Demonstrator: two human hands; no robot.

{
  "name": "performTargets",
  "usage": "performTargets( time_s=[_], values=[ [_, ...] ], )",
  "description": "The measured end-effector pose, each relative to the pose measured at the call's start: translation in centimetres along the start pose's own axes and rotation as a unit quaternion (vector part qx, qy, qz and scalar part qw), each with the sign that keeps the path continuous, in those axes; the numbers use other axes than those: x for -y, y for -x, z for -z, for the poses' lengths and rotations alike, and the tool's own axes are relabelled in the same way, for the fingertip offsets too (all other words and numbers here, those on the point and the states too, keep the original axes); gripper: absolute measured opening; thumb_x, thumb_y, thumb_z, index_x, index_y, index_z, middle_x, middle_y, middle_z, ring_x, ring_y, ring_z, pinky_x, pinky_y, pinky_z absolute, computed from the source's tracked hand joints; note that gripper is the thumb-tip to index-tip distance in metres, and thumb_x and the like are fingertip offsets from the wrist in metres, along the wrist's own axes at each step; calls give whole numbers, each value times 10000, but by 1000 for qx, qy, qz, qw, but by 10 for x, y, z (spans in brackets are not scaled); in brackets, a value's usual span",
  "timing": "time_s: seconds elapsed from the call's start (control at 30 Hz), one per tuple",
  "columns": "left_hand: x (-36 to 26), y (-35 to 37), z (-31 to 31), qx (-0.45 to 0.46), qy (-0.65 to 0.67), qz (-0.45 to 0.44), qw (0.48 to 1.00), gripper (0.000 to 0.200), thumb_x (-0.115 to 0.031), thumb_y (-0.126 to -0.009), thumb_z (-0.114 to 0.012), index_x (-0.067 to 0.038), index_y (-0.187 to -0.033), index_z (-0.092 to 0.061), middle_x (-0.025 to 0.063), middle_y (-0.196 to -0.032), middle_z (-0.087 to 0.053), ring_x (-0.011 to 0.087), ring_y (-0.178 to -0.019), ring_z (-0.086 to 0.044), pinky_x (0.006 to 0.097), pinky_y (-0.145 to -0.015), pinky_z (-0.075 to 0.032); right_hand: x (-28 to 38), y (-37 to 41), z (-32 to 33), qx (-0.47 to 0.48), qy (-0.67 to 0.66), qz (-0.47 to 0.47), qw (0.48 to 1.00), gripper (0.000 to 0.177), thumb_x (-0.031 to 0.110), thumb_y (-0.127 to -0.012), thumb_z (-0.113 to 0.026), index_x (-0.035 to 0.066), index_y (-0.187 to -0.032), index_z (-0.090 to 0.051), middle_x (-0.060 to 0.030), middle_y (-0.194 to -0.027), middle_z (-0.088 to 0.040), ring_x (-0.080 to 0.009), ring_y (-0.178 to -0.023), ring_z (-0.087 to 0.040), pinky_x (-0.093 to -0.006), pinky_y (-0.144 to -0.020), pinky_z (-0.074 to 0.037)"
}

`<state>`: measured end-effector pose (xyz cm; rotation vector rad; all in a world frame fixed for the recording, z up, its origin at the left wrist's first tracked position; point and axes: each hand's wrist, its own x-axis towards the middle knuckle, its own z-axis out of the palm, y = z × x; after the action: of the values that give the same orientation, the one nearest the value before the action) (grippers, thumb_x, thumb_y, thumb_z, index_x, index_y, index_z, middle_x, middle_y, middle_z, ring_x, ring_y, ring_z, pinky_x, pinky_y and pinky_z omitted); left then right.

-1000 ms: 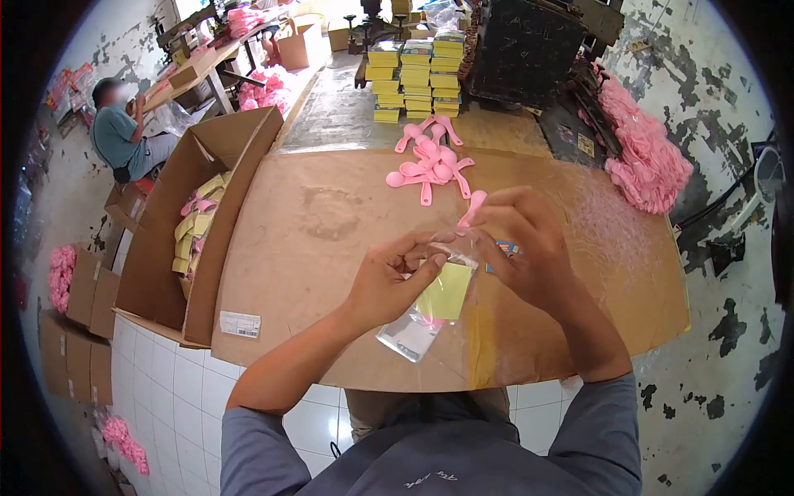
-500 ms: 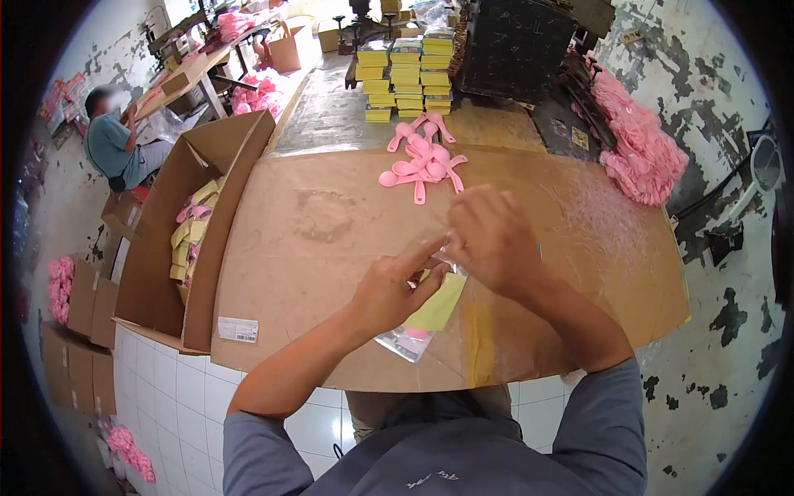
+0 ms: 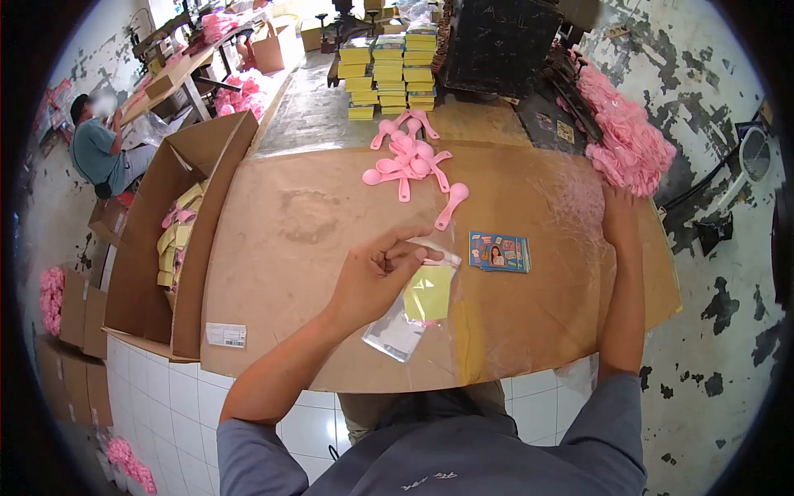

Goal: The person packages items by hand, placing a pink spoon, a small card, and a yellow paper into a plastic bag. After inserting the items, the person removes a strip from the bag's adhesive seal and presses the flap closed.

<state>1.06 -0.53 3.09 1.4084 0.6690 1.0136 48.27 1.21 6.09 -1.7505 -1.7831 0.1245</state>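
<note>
My left hand [image 3: 379,277] pinches the top edge of a clear plastic bag [image 3: 407,318] that holds a yellow card [image 3: 428,292]. The bag hangs just above the brown cardboard tabletop [image 3: 298,273]. My right hand [image 3: 619,217] is stretched out to the far right, fingers apart, resting on a thin layer of clear plastic bags [image 3: 579,207] beside a heap of pink parts [image 3: 630,142]. A single pink spoon [image 3: 452,203] lies on the table between my hands. A small printed picture card [image 3: 499,252] lies just right of the bag.
A pile of pink spoons [image 3: 404,157] lies at the table's far side, with stacks of yellow packs [image 3: 389,62] and a black machine [image 3: 496,41] behind. An open carton [image 3: 178,223] with packed bags stands left. Another person [image 3: 95,150] sits far left.
My right hand let go of the bag and swung out to the right, onto the clear bags. A pink spoon now lies on the table and the picture card is uncovered.
</note>
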Motion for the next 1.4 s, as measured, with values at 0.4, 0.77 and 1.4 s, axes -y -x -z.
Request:
performTargets(
  time_s=[0.4,0.77,1.4],
  values=[
    [10,-5,-1,-34,23,14,999,279,-138,-1067,-583,44,-1274,-631,143,-1087,-763,121,-990,-701,264,-848,-566,183,32,-78,222,-239,94,941,347,180,-934,-725,45,-1249,-672,-62,-1034,-715,-132,-916,-656,-302,-819,-516],
    [7,-5,5,-20,50,41,998,236,-108,-1040,-623,31,-1227,-659,130,-1122,-746,144,-978,-709,294,-817,-598,193,38,-123,291,-492,-13,820,224,84,-969,-702,-10,-1171,-678,-35,-1019,-696,-103,-941,-662,-268,-847,-532],
    [21,-9,21,20,-55,-7,998,185,32,-966,-654,35,-1127,-746,128,-1129,-749,159,-1014,-705,299,-860,-599,170,31,-113,277,-461,67,840,154,26,-944,-678,-4,-1064,-769,-54,-1061,-690,-123,-984,-631,-277,-865,-504]
  ],
)
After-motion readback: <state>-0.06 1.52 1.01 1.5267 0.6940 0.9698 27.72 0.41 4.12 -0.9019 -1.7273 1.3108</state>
